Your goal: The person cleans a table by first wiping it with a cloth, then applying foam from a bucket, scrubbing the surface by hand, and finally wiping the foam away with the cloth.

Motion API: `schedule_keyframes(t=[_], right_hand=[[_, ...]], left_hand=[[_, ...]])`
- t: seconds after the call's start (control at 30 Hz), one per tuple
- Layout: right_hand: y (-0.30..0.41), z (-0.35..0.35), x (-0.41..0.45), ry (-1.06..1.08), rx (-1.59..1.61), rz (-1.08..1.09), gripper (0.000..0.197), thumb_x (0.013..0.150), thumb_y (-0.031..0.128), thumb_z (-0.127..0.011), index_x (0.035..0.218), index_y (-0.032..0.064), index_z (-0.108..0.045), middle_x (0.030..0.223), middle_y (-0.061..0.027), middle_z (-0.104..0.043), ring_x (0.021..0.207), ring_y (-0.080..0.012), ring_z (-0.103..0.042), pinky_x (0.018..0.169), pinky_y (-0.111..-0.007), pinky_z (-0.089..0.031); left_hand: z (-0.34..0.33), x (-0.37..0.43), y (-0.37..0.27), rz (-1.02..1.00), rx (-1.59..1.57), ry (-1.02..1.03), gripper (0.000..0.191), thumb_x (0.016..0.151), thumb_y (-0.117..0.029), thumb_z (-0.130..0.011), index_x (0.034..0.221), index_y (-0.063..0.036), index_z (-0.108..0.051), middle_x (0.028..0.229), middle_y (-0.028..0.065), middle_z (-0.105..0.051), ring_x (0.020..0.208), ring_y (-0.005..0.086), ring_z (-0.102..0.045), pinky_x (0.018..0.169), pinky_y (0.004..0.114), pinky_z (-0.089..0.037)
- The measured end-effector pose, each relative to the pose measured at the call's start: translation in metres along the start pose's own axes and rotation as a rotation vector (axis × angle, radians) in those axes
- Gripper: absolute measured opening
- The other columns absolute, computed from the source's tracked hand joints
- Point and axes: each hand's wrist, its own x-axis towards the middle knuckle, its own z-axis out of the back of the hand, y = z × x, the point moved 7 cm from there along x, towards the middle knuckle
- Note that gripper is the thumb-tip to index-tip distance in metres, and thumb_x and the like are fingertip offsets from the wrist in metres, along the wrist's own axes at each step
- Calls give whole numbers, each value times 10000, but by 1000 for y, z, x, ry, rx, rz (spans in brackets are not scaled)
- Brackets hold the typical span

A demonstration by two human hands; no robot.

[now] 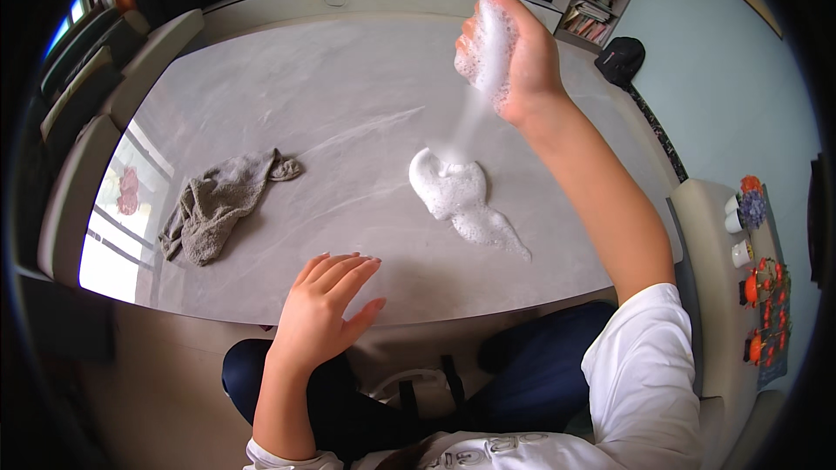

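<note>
My right hand (516,52) is raised over the far right part of the grey marbled tabletop (353,111). Its fingers are closed and covered in white foam; whatever lies inside the fist is hidden by the foam. A blurred whitish streak runs from beneath the fist down to a mound of white foam (457,192) on the table, whose thin tail points towards me at the right. My left hand (333,297) hovers at or rests on the near table edge, palm down, fingers apart, holding nothing. A crumpled grey-brown cloth (222,202) lies on the table at the left.
Cushioned seats (150,65) border the table at the left, and another light seat (705,241) stands at the right. Potted flowers (751,209) are beyond it. A black bag (620,61) sits by the wall, near a bookshelf (597,0). My legs are under the near edge.
</note>
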Motion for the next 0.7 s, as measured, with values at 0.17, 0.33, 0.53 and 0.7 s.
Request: schedule_keyframes(t=[0.17,0.33,0.53,0.7], right_hand=[[-45,28,-3,266,-278,-22,210,815,250,-534,762,50,-497,667,-79,-519,597,-173,-493,532,-279,-399],[-127,86,-53,461,-1326,152,516,840,315,-475,1239,9,-356,1222,-173,-419,1149,-302,-372,953,-372,-306],[-158,58,-39,490,-1590,-130,687,842,401,-426,1327,-27,-195,1357,-194,-278,1279,-329,-205,1037,-403,-190],[-188,10,-85,904,-1681,146,681,858,515,-349,1366,87,-199,1407,-140,-202,1315,-267,-140,1065,-389,-149]], left_hand=[[4,-3,0,-8,-14,-7,373,642,-86,-673,998,-26,-579,980,126,-599,944,295,-556,829,384,-428],[6,-4,-2,-10,1,14,367,669,-115,-666,1015,-34,-571,968,114,-602,955,283,-556,840,404,-424],[-2,3,-6,-25,-1,47,382,642,-87,-671,1007,-28,-575,969,119,-602,944,301,-558,832,401,-424],[3,3,0,16,43,22,381,649,-90,-664,1013,-27,-572,986,120,-597,958,303,-553,844,410,-415]])
